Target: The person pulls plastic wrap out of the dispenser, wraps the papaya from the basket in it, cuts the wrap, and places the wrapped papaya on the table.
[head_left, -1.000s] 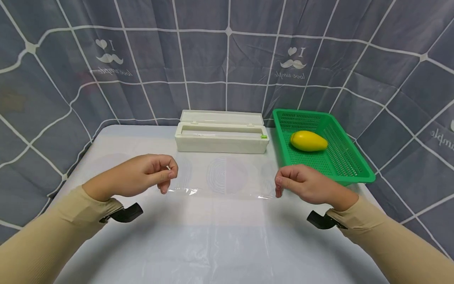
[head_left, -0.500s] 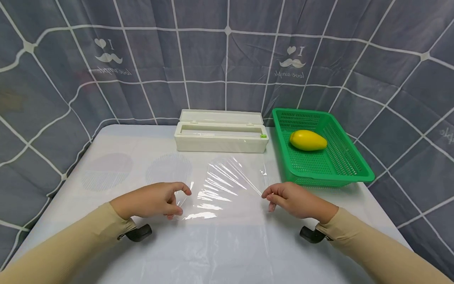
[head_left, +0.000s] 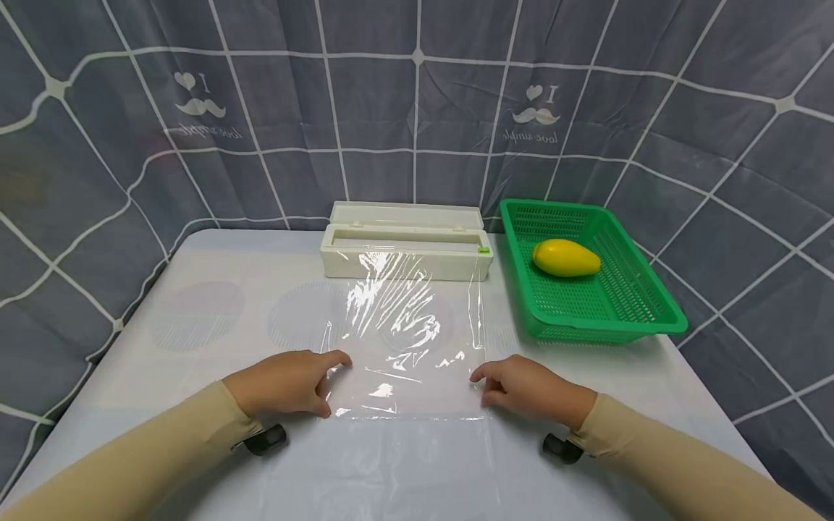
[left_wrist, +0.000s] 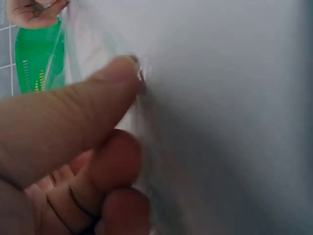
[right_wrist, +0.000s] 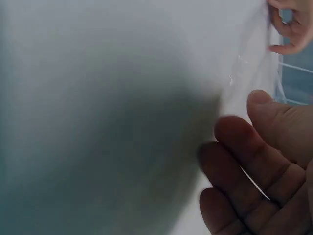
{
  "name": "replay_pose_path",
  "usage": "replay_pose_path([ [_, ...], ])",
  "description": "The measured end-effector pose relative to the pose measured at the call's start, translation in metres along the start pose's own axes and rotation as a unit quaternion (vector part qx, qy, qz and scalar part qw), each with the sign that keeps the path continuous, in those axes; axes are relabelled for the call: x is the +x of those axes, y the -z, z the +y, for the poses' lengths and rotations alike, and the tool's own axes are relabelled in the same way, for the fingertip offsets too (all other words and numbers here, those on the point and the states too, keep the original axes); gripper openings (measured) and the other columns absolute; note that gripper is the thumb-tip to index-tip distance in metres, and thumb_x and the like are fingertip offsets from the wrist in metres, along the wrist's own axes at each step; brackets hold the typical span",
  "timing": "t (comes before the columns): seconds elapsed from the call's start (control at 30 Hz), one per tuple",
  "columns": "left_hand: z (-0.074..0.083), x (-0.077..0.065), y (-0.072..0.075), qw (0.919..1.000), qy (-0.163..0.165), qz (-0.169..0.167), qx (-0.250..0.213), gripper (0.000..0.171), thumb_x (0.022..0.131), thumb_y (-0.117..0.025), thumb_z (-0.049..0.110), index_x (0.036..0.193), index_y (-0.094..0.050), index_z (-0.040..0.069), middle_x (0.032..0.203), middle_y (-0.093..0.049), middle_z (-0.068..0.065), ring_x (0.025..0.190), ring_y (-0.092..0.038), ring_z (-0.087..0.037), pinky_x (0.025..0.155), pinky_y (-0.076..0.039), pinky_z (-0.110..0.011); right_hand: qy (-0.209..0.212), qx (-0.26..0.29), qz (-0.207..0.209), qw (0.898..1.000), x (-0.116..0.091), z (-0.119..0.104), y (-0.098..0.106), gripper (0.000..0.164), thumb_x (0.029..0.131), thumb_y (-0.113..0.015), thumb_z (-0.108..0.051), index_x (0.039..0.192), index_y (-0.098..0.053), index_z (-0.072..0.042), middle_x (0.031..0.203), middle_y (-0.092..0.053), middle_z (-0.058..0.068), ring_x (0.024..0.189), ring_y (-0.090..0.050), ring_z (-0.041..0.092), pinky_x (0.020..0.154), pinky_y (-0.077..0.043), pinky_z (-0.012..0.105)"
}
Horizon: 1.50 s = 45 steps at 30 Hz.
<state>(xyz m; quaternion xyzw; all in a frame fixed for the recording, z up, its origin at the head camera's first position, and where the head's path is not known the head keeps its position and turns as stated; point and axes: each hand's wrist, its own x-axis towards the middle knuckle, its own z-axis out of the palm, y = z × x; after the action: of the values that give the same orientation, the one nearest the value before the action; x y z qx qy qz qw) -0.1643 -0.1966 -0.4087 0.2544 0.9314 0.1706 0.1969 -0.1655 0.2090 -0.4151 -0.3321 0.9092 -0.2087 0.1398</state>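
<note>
The clear film sheet (head_left: 407,376) was lying across the middle of the table (head_left: 404,477) on my feed, near edge running side to side between the two hands, far end going up onto the front wall of the long white box (head_left: 407,268). Lots of glare on it and a bunch of creases toward the box, tbh. I had the left hand (head_left: 287,382) at the sheet's left side, index finger and thumb spread apart along the edge, so it was touching rather than pinching as far as I could see. Right hand (head_left: 531,388) was at the opposite side of the sheet, fingers loose and thumb away from them in the right wrist view, not gripping anything. The box sat midway along the table's far edge with its lid (head_left: 407,215) tipped back and a little green tab (head_left: 484,250) at its right end. Over at the far right corner I could see the green basket (head_left: 596,329), with a smooth yellow fruit (head_left: 565,257) lying in it. Behind all that hung a grey curtain (head_left: 371,101) with white grid lines. Left wrist view was pretty blurry past the thumb.
</note>
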Motion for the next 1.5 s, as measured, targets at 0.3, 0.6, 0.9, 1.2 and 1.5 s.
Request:
replay_pose_path([
  [0.3,-0.003,-0.001,0.001,0.9946,0.020,0.068,0.076,0.103,0.069,-0.097,0.046,0.151,-0.049,0.008,0.124,-0.061,-0.008,0.109,-0.062,-0.027,0.095,-0.054,-0.048,-0.036,-0.080,-0.002,0.996,-0.008,-0.005,0.001,0.048,0.089,-0.085,-0.026,0.131,-0.066,-0.008,0.074,-0.049,-0.013,0.072,-0.045,0.003,0.069,-0.043,0.025],
  [0.6,-0.015,0.000,0.003,0.9945,0.030,0.044,0.090,0.110,0.072,-0.090,0.061,0.160,-0.044,0.012,0.164,-0.031,-0.031,0.150,-0.032,-0.057,0.115,-0.032,-0.076,-0.055,-0.121,-0.026,0.991,-0.012,-0.003,0.000,0.061,0.091,-0.083,-0.035,0.143,-0.065,-0.008,0.077,-0.047,-0.009,0.072,-0.042,0.005,0.067,-0.039,0.024],
  [0.9,-0.013,0.005,0.006,0.9962,0.055,0.023,0.064,0.113,0.068,-0.092,0.062,0.160,-0.046,0.017,0.164,-0.032,-0.030,0.151,-0.030,-0.058,0.116,-0.027,-0.077,-0.075,-0.107,-0.053,0.990,-0.017,0.000,0.002,0.066,0.092,-0.082,-0.036,0.149,-0.060,-0.013,0.074,-0.048,-0.009,0.068,-0.043,0.006,0.067,-0.042,0.026],
  [1.2,-0.010,0.007,0.007,0.9949,0.063,0.022,0.076,0.116,0.063,-0.095,0.062,0.158,-0.047,0.017,0.162,-0.035,-0.031,0.148,-0.034,-0.057,0.115,-0.030,-0.075,-0.059,-0.032,-0.059,0.996,-0.030,0.002,0.028,0.064,0.095,-0.078,-0.034,0.153,-0.057,-0.013,0.070,-0.050,-0.014,0.066,-0.045,0.000,0.066,-0.043,0.023],
  [1.5,-0.013,0.007,0.004,0.9952,0.074,0.015,0.062,0.117,0.063,-0.095,0.062,0.159,-0.046,0.016,0.162,-0.035,-0.030,0.149,-0.032,-0.056,0.117,-0.028,-0.075,-0.088,0.022,0.027,0.995,-0.032,0.005,0.131,0.063,0.099,-0.075,-0.033,0.153,-0.054,-0.008,0.114,-0.074,0.007,0.102,-0.068,0.021,0.085,-0.059,0.037],
])
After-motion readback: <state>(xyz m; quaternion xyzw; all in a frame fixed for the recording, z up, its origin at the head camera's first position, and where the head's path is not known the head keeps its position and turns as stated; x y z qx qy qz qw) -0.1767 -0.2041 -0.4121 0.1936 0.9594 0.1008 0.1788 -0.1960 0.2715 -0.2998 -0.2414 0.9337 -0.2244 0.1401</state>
